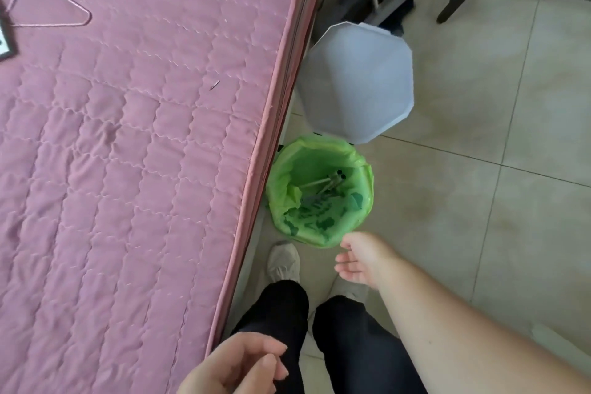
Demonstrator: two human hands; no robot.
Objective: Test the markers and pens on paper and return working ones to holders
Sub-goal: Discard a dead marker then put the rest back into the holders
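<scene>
Several slim grey pens (323, 190) are seen inside the green-lined round bin (358, 230), just far of the empty right hand (361, 261), fingers loosely spread; the left hand (236, 368) is loosely curled, empty.

left hand (236, 365) cropped, bin contents (323, 189) unclear

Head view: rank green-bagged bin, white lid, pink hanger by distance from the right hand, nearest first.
From the right hand:
1. Green-bagged bin, just beyond the fingertips, on the floor beside the bed.
2. White lid, farther back, behind the bin.
3. Pink hanger, far left, lying on the pink mattress near the top edge.
</scene>
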